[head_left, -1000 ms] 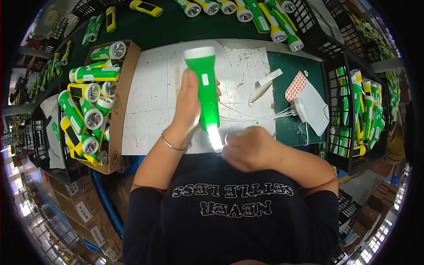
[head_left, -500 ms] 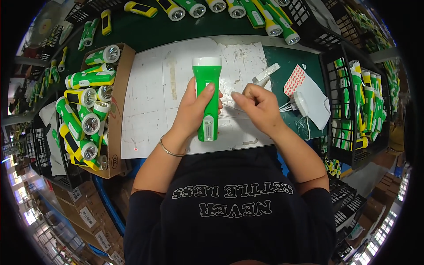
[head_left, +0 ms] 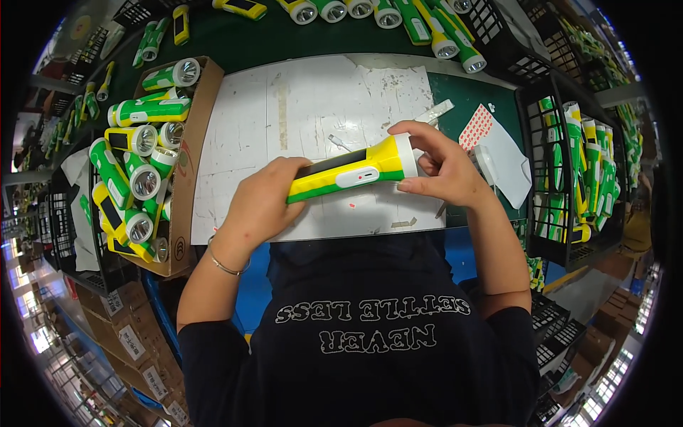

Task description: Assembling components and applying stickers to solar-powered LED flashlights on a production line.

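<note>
A green and yellow flashlight with a white head lies sideways above the white board. Its dark solar panel faces away from me, and a white side plate with a small port and a red dot faces up. My left hand is closed around the tail end. At the white head rim, my right hand grips with the thumb below and fingers above. A white cable plug lies on the board just behind the flashlight.
To the left stands a cardboard box filled with flashlights; a black crate with more stands at the right. Several flashlights line the green surface at the back. A white sheet and a white device lie beyond my right hand.
The flashlight has turned from upright to sideways, its head now to the right and its side port showing. My right hand has come onto the head; my left has shifted left.
</note>
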A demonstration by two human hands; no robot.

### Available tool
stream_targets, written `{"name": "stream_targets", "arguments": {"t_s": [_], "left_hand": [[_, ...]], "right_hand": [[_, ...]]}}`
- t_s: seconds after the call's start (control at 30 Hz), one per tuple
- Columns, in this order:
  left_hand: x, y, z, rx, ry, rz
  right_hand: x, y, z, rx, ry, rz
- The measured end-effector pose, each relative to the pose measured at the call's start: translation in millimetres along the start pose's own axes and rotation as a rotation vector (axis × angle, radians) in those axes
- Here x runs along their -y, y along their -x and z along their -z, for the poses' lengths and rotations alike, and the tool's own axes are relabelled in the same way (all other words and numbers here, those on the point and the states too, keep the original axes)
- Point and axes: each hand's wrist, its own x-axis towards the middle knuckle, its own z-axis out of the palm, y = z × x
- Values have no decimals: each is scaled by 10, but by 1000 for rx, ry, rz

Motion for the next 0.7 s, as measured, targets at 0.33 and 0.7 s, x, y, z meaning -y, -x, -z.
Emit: {"name": "stream_targets", "arguments": {"t_s": [0.33, 0.7], "left_hand": [[-213, -55, -164, 47, 383, 73], [15, -11, -450, -220, 375, 319]], "right_hand": [[-111, -179, -369, -20, -262, -53], [-599, -469, -683, -157, 868, 30]]}}
